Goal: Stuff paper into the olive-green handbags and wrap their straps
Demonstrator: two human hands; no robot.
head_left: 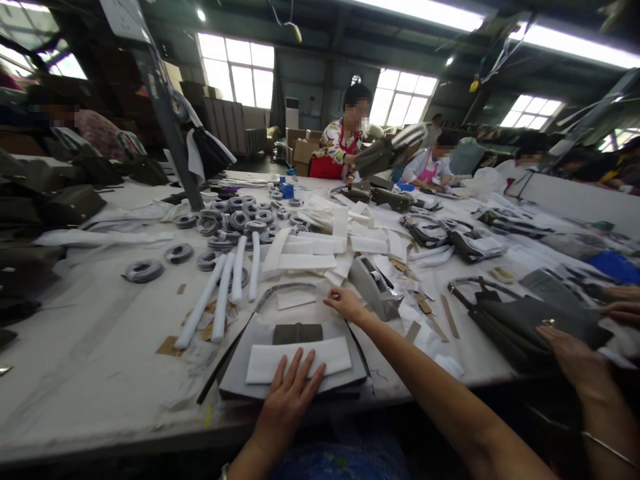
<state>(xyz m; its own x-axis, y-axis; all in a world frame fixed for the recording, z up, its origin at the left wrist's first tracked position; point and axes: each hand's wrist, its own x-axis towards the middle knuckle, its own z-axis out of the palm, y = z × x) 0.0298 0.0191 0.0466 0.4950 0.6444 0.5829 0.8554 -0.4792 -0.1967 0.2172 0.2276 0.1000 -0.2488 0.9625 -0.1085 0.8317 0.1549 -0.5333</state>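
My left hand (293,393) lies with fingers spread on a white foam sheet (300,360). The sheet rests across a dark olive handbag (237,373), which lies on the table with pale wrapping over its face and its handle pointing away from me. Above the bag's handle side, my right hand (346,304) is closed in a pinch. A small translucent bit at its fingertips looks like clear tape. Just right of that hand stands a grey tape dispenser (377,290). Part of the bag is covered by the foam and my left hand.
White foam tubes (200,303) and grey coiled straps (240,220) lie left and beyond. Foam sheets (310,247) are heaped ahead. At right, a co-worker's hands (575,353) are on another dark handbag (520,327). A metal post (170,113) rises at left. More people work across the table.
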